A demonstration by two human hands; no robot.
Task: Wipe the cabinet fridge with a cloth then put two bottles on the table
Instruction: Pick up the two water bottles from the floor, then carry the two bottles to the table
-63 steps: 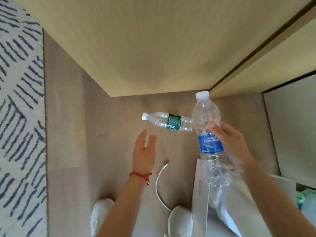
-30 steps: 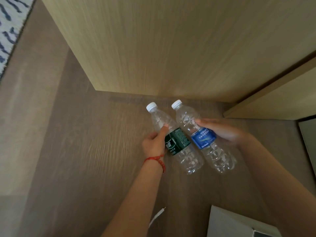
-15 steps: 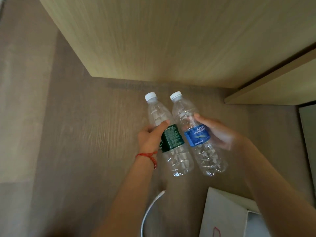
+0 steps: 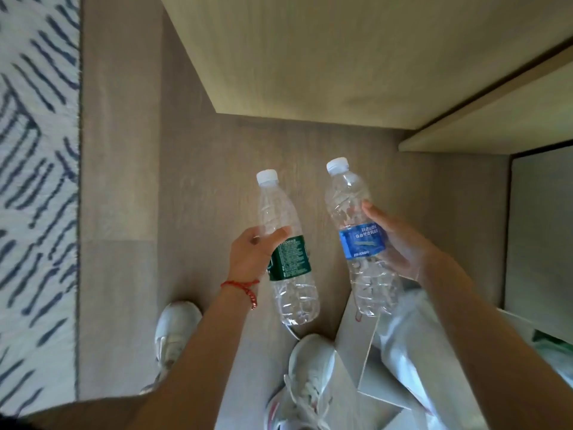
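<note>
In front of the pale wooden cabinet [image 4: 356, 51], above the floor, the person holds one clear bottle in each hand, caps tipped toward it. The left hand [image 4: 252, 252] has its fingers wrapped shut around the green-labelled bottle [image 4: 286, 252]. Just to its right and apart from it, the right hand [image 4: 400, 243] curls closed around the blue-labelled bottle [image 4: 361, 240], both above the white shoes [image 4: 176, 330].

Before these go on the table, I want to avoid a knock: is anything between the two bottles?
Nothing visible. The green-label bottle and blue-label bottle are held apart, bare floor showing between them.
</note>
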